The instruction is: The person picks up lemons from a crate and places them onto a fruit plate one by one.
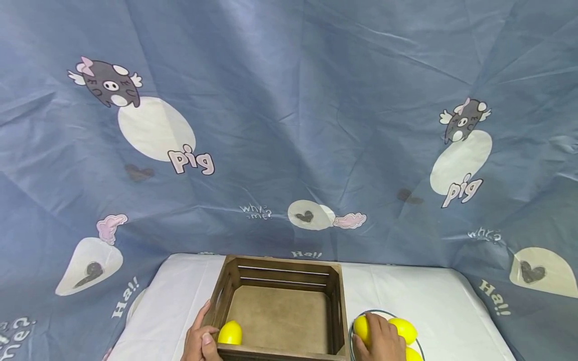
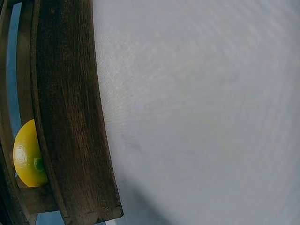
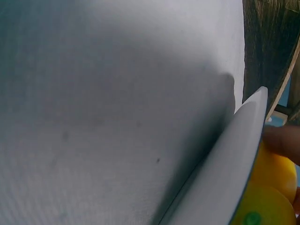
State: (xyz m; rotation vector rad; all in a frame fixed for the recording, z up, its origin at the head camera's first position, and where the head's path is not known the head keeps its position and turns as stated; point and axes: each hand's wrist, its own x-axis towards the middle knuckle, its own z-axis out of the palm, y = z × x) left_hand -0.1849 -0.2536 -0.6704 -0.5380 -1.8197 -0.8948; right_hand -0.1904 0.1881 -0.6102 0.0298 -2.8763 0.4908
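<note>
A brown wooden crate [image 1: 285, 318] stands on the white cloth, with one yellow lemon [image 1: 230, 333] lying inside its front left corner. At that corner my left hand [image 1: 201, 338] grips the crate's left side, its fingers curled about the wall. To the right of the crate is a white plate [image 3: 234, 159] with a dark rim. My right hand [image 1: 383, 342] reaches onto it, fingers and thumb around a lemon [image 1: 362, 328]. Two more lemons, one farther back [image 1: 403, 330] and one nearer the front [image 1: 413, 355], lie beside that hand; the hand partly covers the plate.
The white-covered table [image 1: 408, 286] extends on both sides of the crate. Behind it hangs a blue-grey cloth [image 1: 271, 125] printed with pigs and words, which also runs down along both sides. The crate's walls [image 2: 70, 108] rise above the table, with slots between slats.
</note>
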